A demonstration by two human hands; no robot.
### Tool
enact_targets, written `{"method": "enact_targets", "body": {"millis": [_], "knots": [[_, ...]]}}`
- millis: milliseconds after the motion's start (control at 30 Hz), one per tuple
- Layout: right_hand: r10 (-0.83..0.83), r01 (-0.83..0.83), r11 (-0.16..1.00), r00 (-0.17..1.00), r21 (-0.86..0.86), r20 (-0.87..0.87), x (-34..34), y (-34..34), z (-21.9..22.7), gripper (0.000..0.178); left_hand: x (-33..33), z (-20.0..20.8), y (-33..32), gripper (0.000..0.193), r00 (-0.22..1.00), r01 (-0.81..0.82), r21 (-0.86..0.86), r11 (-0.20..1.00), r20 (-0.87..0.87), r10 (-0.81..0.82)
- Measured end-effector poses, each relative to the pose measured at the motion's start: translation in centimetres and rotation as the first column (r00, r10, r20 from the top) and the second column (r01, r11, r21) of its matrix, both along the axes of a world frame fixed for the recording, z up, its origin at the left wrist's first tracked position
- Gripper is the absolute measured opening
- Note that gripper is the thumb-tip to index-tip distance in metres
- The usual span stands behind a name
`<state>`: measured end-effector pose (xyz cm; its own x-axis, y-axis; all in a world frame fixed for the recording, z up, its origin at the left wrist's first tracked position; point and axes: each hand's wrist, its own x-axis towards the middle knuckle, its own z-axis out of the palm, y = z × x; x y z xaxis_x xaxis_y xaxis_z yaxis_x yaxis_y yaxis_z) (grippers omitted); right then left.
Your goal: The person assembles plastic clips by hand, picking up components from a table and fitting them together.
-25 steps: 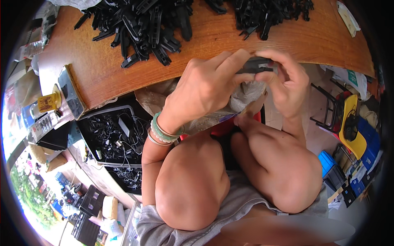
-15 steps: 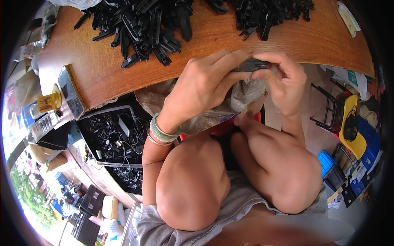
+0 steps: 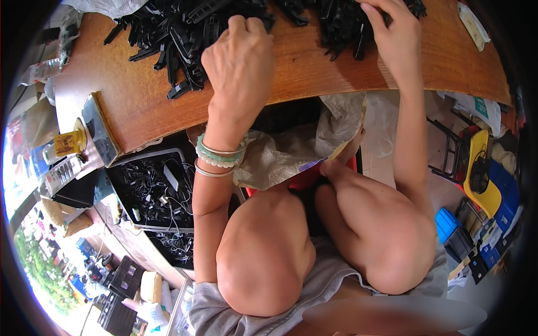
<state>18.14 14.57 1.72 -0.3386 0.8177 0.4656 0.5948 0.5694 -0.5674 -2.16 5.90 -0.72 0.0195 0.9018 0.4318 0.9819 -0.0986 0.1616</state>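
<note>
My left hand point(image 3: 240, 70), with a green beaded bracelet and bangles at its wrist, reaches over the left pile of black plastic parts point(image 3: 174, 45). Its fingers are curled down; whatever they grip is hidden behind the knuckles. Farther right, my right hand point(image 3: 397, 42) is at the smaller pile of black plastic parts point(image 3: 339, 28). Its thumb and fingers are bent together at the upper picture edge, and I cannot make out what lies between them. Below the table edge, an open woven sack point(image 3: 291, 154) spreads in front of my knees, dark inside.
The brown wooden table point(image 3: 314, 67) curves across the top. Under its left side stand black trays point(image 3: 147, 190) of small parts and cables. A yellow-seated chair point(image 3: 483, 173) and blue bins point(image 3: 448, 224) are on the right. A yellow container point(image 3: 68, 143) sits at left.
Both hands have parted and moved up to the piles. The dark grey piece they held together above the sack is out of sight, and the sack's opening now shows.
</note>
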Motion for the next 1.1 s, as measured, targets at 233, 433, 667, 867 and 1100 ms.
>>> {"method": "enact_targets", "body": {"millis": [233,433,667,867,1100], "knots": [[-0.029,0.066,0.987,0.968,-0.144,0.249,-3.0,2.5,1.2,0.012,-0.2,-1.0,-1.5,0.012,0.984,0.084,0.014,0.996,0.159,-0.086],[-0.126,0.112,0.989,0.981,-0.099,-0.15,-1.8,1.0,-1.0,0.014,-0.1,0.3,-3.0,0.019,0.721,0.05,0.013,0.999,0.691,-0.045],[0.083,-0.432,0.8,0.767,-0.417,-0.636,-0.2,-4.1,0.2,0.018,0.7,1.9,-2.8,0.016,0.08,0.166,-0.059,0.984,0.996,0.047],[0.364,-0.566,0.8,0.721,-0.199,-0.59,-0.4,-5.9,-0.7,0.018,1.1,1.3,-3.0,0.016,-0.204,0.265,-0.076,0.961,0.97,0.133],[0.049,-0.521,0.719,0.698,-0.46,-0.714,-2.1,-8.5,0.4,0.011,0.8,2.0,-3.7,0.026,0.131,0.34,-0.138,0.93,0.986,0.099]]}}
